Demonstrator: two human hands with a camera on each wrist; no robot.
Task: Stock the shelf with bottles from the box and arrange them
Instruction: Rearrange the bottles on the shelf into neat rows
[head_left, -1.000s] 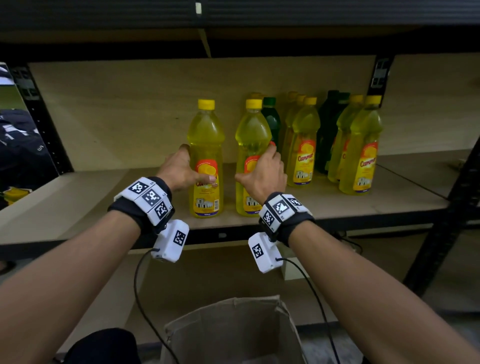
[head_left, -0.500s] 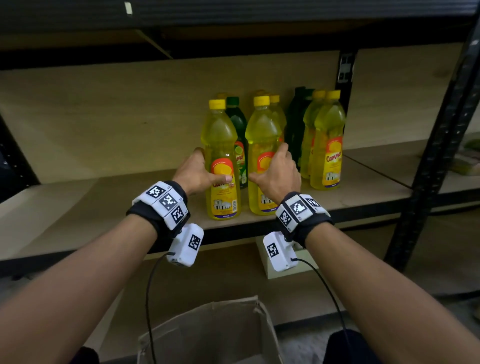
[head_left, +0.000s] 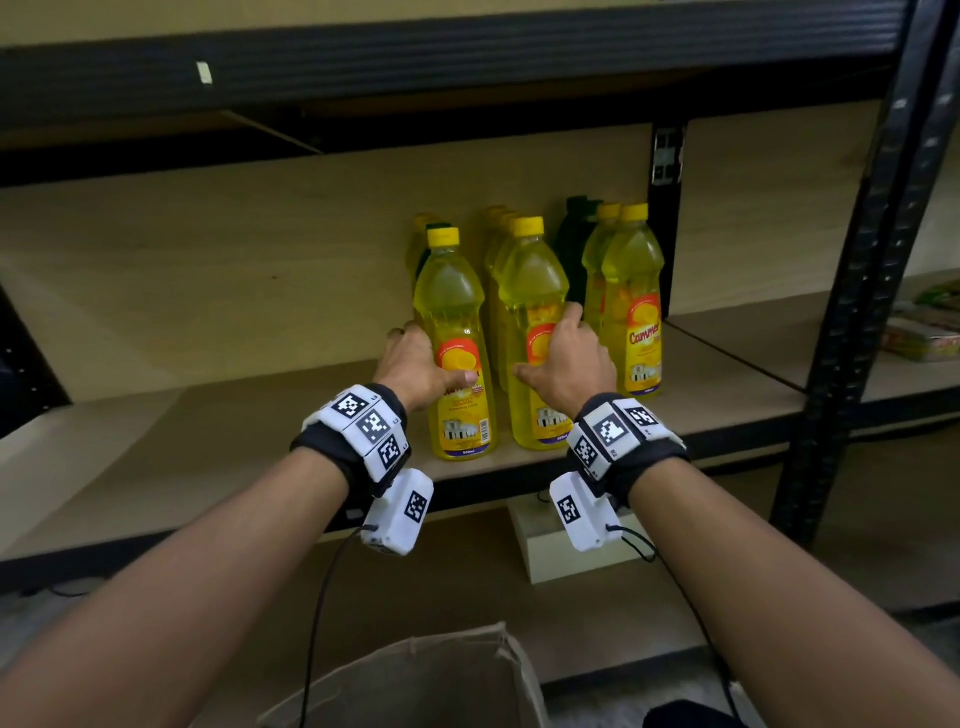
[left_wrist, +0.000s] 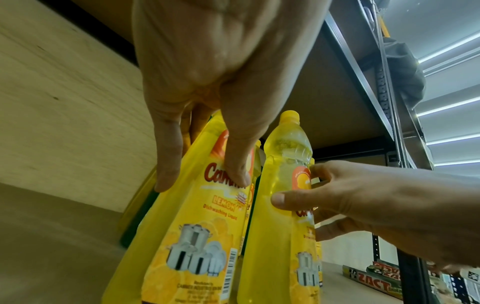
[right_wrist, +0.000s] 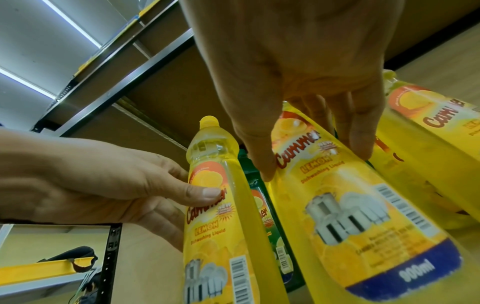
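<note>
— On the shelf (head_left: 218, 441), starting at the left: what's stocked?
— Bare board first, then the left hand (head_left: 415, 364), fingers and thumb wrapped round the left front bottle (head_left: 457, 332), standing upright near the front edge.
— And beside it?
— The right hand (head_left: 569, 364) grips the right front bottle (head_left: 535, 291) the same way. Behind and to the right stand more yellow bottles (head_left: 631, 291) and a few green bottles (head_left: 574, 234).
— So how far along?
— Well under way, I'd judge. These two look placed but not yet released or squared up. The box (head_left: 415, 680) sits below; I can't tell what's left inside.
</note>
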